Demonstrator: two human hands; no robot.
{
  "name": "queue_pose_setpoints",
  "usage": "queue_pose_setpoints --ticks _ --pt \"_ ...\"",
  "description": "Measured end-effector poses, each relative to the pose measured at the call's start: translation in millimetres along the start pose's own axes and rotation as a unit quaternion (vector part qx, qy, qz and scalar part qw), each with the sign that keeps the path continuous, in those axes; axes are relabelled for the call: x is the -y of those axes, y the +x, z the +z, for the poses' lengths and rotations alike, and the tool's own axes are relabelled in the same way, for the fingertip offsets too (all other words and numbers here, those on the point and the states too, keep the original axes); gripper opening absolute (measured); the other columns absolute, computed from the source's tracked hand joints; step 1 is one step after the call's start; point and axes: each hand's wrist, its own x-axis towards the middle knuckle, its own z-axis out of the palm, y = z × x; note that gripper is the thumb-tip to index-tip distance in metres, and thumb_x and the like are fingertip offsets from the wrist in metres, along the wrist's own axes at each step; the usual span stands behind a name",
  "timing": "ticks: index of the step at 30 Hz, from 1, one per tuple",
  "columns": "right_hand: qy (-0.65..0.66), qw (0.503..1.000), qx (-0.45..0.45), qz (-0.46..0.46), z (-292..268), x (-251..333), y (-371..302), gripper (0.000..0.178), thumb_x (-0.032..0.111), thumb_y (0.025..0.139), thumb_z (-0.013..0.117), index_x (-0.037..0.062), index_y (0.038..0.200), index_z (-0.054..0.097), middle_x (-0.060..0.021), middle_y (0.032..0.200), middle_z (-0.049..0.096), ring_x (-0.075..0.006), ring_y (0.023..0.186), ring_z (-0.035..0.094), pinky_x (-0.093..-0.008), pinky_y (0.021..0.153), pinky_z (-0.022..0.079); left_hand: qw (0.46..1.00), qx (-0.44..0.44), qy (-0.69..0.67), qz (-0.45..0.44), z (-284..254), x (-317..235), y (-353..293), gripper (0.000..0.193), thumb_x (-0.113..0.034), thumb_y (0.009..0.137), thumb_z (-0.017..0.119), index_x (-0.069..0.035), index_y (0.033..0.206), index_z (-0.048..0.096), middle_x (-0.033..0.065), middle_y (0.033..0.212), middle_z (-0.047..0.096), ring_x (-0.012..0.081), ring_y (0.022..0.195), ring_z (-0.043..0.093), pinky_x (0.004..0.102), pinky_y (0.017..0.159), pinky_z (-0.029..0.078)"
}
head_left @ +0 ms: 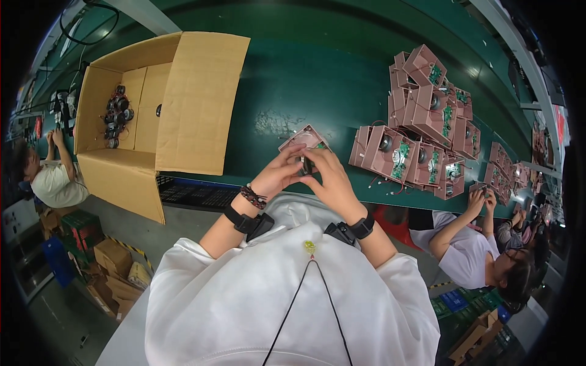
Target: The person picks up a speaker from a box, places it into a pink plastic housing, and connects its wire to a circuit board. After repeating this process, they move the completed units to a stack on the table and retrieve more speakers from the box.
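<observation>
Between my hands is a small dark round speaker, partly covered by my fingers. My left hand grips it from one side with bent fingers. On the other side the fingers and thumb of my right hand close around it. Just beyond my fingertips a pink plastic housing lies on the green table, with a bit of green circuit board showing inside. My hands hide its near part.
An open cardboard box at the left holds several loose speakers. Pink housings with circuit boards and speakers are piled at the right on the green table. A black crate is below the table edge. Co-workers sit at both sides.
</observation>
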Motion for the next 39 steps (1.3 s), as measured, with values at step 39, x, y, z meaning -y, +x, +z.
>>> queue_pose_setpoints --ticks 39 --pt "0.194 0.979 -0.05 0.044 12 -16 13 0.036 0.007 0.071 0.067 0.0008 0.102 0.05 -0.0122 0.097 0.048 -0.0221 0.081 0.051 -0.0313 0.075 0.043 0.97 0.0 0.201 0.138 -19 16 23 0.066 -0.015 0.075 0.067 -0.004 0.128 0.03 0.0092 0.119 0.044 0.0186 0.101 0.051 0.0318 0.083 0.043"
